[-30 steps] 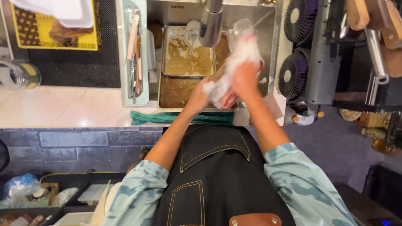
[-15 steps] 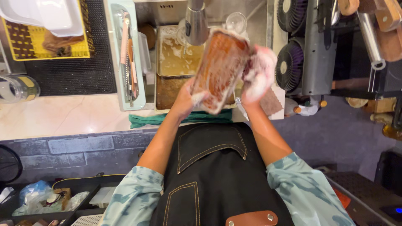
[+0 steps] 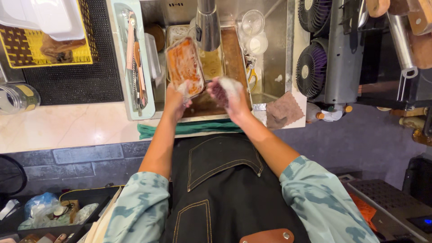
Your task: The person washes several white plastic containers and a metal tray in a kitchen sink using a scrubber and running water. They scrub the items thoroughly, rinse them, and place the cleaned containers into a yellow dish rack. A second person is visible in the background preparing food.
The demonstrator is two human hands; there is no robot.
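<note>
I am holding a clear rectangular container [image 3: 184, 66] over the steel sink [image 3: 275, 67], its inside smeared with orange-red residue. Below it, a large tray [image 3: 234, 67] of murky brownish water is sitting in the sink, with a clear glass [image 3: 252, 21] lying at the far right. My left hand [image 3: 176, 100] is gripping the container by its near edge, fingers closed around it, tilting it up towards the tap [image 3: 207, 24]. My right hand [image 3: 227, 93] is clutching a soapy sponge [image 3: 221, 92], covered in foam, just beside the container's right edge but apart from it. A green cloth [image 3: 189, 129] is lying along the counter edge.
</note>
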